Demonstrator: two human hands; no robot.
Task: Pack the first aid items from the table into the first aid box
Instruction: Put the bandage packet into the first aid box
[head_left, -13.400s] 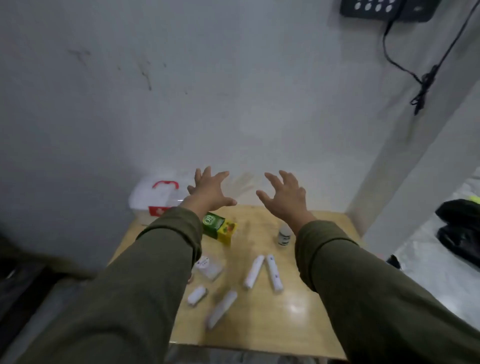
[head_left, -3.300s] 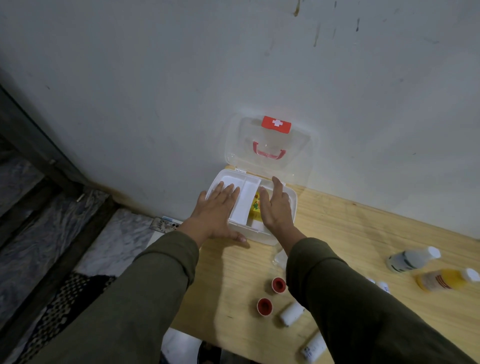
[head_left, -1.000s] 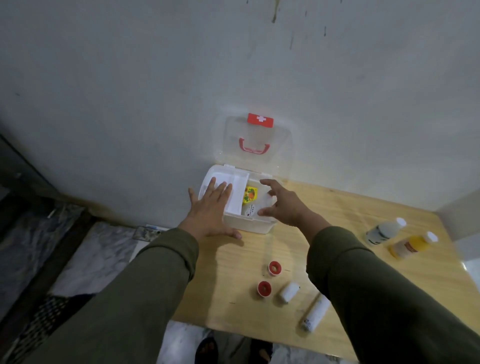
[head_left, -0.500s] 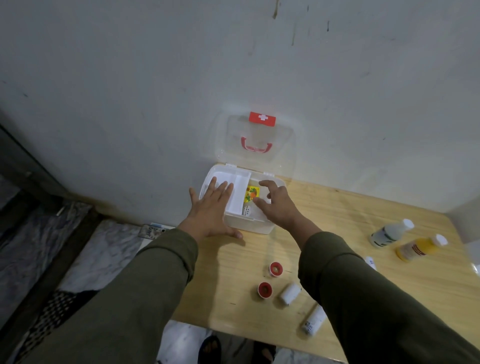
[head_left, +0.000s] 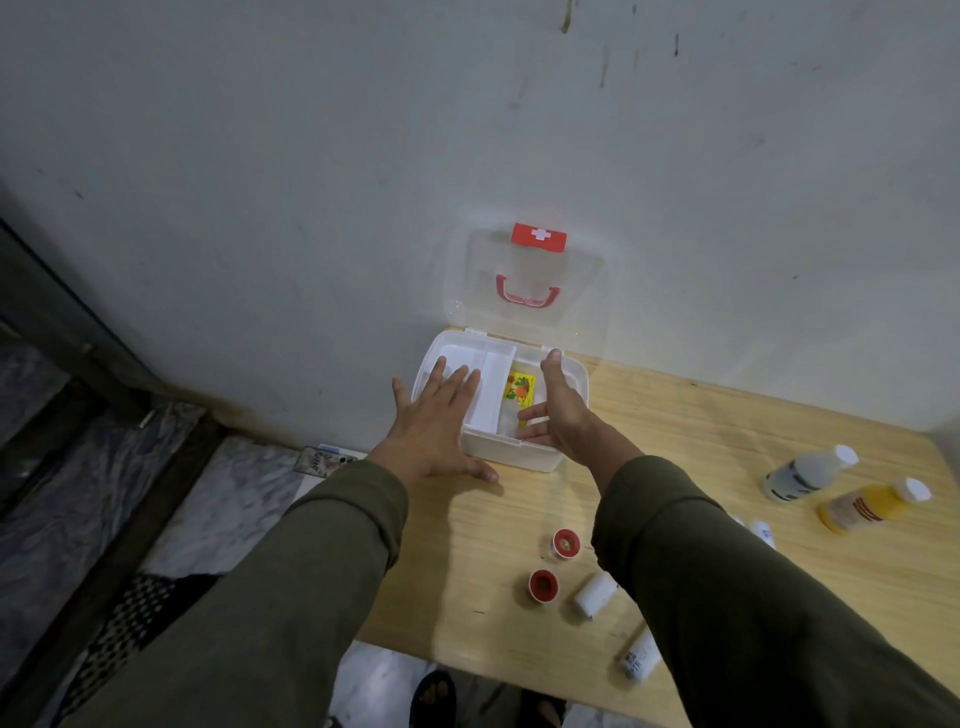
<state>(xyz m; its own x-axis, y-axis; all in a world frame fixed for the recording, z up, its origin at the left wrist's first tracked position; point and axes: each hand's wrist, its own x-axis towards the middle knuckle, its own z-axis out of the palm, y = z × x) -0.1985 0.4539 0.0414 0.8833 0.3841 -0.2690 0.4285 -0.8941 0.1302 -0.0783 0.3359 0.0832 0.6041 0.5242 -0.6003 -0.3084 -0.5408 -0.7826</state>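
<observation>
The white first aid box (head_left: 511, 456) stands open at the table's far left corner, its clear lid (head_left: 527, 283) leaning back on the wall. A yellow carton (head_left: 518, 388) lies inside, beside a white inner tray (head_left: 491, 389). My left hand (head_left: 436, 421) lies flat, fingers spread, on the box's left side. My right hand (head_left: 558, 410) hovers open over the right side, holding nothing. On the table lie two red-capped tape rolls (head_left: 566, 544) (head_left: 543, 585), two white bandage rolls (head_left: 595, 595) (head_left: 640, 660), a white bottle (head_left: 808, 470) and a yellow bottle (head_left: 867, 506).
The wooden table (head_left: 701, 457) stands against a grey wall. Its left and near edges drop to a marbled floor, where a foot in a sandal (head_left: 434, 699) shows. Small white items (head_left: 761, 531) peek out past my right sleeve.
My right hand has drawn back slightly and turned edge-up over the box's right side; the yellow carton stays inside. My left hand has kept its place on the box.
</observation>
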